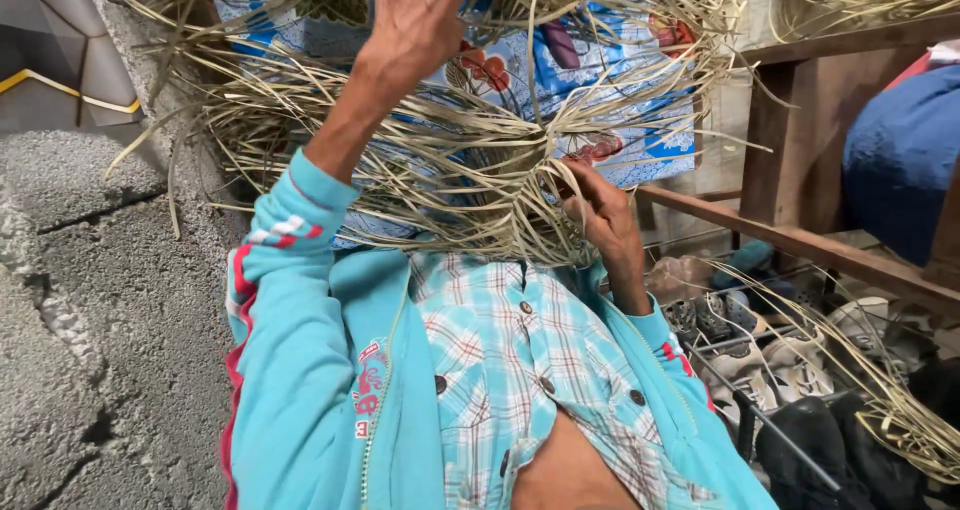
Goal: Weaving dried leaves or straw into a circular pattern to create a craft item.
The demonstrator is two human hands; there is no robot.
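Nearest the lens, an open light-blue checked cotton shirt (520,370) under a turquoise zip jacket with red and white stripes (300,370).

Just beyond the shirt's collar edge, right hand (603,218) closed, fingers pinching pale strips where they gather into a tight waist.

Above that, a loose bundle of dry straw-coloured flat leaf strips (420,160), held off the chest between both hands. Long axis roughly crosswise to the body: free ends pointing out left towards the grey rough concrete wall (90,300), others fanning up and right from the waist.

Higher up, left hand (418,15) raised into the top of the bundle, back to the camera, fingers hidden among the strips; grip impossible to tell.

Judged as mid-gathering, the waist pinched but not visibly tied. Next move calls for a steady pinch at the waist while stray strips are drawn in line.

Behind the strips, a blue floral printed cloth (620,90). Farther right, a brown wooden frame (800,240) and worn shoes on a wire rack (760,350).
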